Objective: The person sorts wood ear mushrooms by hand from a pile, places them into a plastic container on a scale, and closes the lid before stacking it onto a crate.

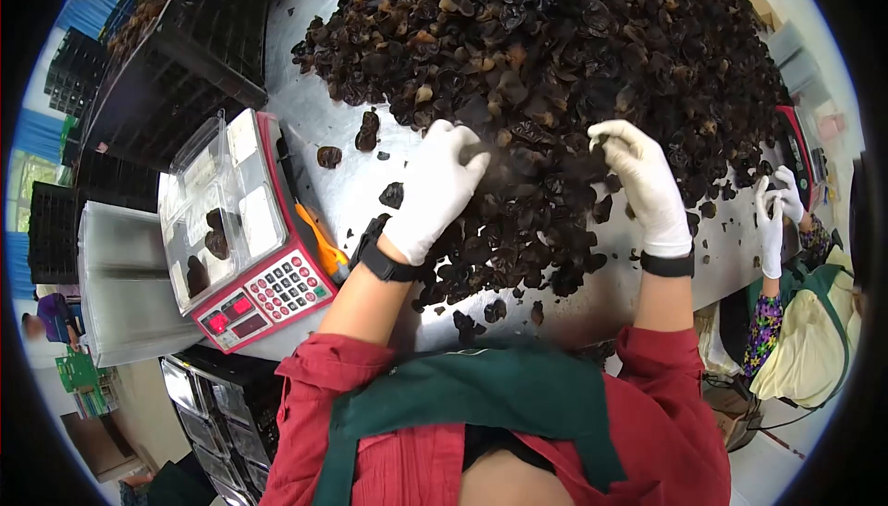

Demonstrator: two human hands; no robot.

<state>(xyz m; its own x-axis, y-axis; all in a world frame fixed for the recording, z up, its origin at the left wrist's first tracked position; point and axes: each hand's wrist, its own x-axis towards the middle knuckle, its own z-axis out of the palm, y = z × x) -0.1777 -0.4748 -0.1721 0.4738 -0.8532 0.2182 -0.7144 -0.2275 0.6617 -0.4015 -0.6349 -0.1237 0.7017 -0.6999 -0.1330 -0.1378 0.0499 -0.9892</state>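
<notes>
A large heap of dark wood ear mushrooms covers the metal table in front of me. My left hand, in a white glove, is at the heap's near left side; its thumb and fingers curl around a blurred dark mushroom piece. My right hand, also gloved, is over the heap's right side, a small mushroom piece pinched at its fingertips. Loose mushrooms lie left of my left hand. To the left stands a red digital scale bearing a clear plastic box with a few mushrooms inside.
Orange-handled scissors lie beside the scale. Stacked clear containers and black crates stand farther left. At the right, another person's gloved hands work near a second red scale. The table's bare near edge is before me.
</notes>
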